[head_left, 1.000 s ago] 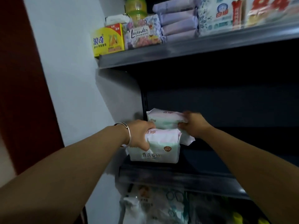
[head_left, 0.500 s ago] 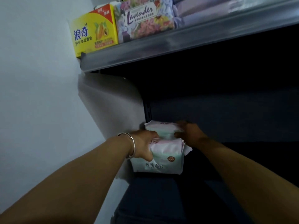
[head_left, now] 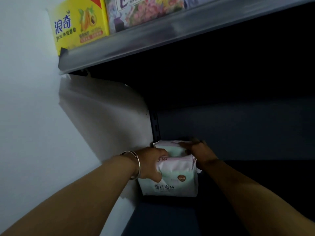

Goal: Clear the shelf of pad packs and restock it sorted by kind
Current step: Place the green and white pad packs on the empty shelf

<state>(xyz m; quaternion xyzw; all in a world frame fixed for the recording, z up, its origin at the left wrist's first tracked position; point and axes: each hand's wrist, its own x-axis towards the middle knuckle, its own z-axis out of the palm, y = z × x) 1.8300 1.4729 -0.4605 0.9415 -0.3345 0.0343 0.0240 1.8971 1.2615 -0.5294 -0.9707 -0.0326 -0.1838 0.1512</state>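
A white wall point(head_left: 30, 116) occupied the left of the view. Against it, at the left end of the upper shelf point(head_left: 153, 40), stood a yellow box point(head_left: 80, 24) with blue characters, and just to its right a floral lavender-print pack point(head_left: 144, 11), both cut off by the top edge of the frame. The upper shelf's grey metal front lip ran diagonally across the top of the view.

Below it, the lower shelf point(head_left: 162, 217) was dark. The left forearm entered from the lower left, a silver bangle point(head_left: 136, 166) on the wrist. The left hand point(head_left: 150, 164) gripped the left end of the front pad pack point(head_left: 172, 179), thumb laid across its face and fingers curled round its far side. That pack, white with pale green and pink and a small round emblem, stood upright on the lower shelf in the left rear corner, close against the wall. A second pad pack point(head_left: 168, 146) of like colouring stood directly behind it, touching it, beside the slotted upright point(head_left: 155, 126) at the back.

The right hand point(head_left: 199, 152) came in from the lower right and lay over the right ends of both packs, fingers bent over the top of the rear one. Whether they closed round it or merely pressed on it could not be determined in the poor light.
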